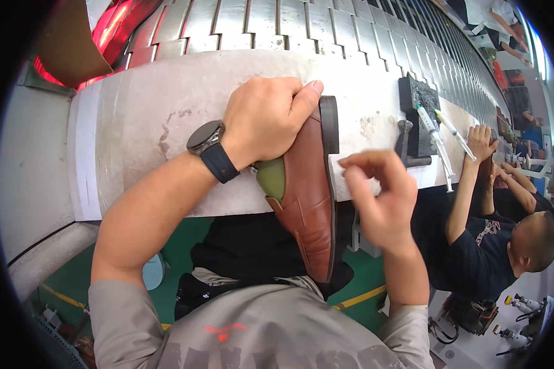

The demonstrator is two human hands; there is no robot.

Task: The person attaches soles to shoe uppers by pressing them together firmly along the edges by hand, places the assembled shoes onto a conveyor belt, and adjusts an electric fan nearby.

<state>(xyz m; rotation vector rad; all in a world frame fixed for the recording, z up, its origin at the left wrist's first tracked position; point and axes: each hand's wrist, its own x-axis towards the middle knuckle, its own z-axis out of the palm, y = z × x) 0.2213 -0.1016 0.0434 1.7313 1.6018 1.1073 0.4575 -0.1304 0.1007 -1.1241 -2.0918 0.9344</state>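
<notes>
A brown leather dress shoe (305, 190) lies on its side, sole edge facing right and toe pointing down toward me past the bench's near edge. A green filling (271, 179) shows in its opening. My left hand (268, 117), with a watch (209, 147) on the wrist, is closed round the heel end, thumb over the back. Just right of the sole edge is my right hand (381, 197), slightly blurred, thumb and forefinger curled close in a pinch. Anything between those fingertips is too small to make out.
On the pale bench (148, 135) to the right are a black block (420, 101), two syringes (434, 141) and a hammer (405, 144). A metal slat conveyor (252, 24) runs along the far side. A co-worker (492, 240) sits at the right; red-glowing equipment (108, 37) stands far left.
</notes>
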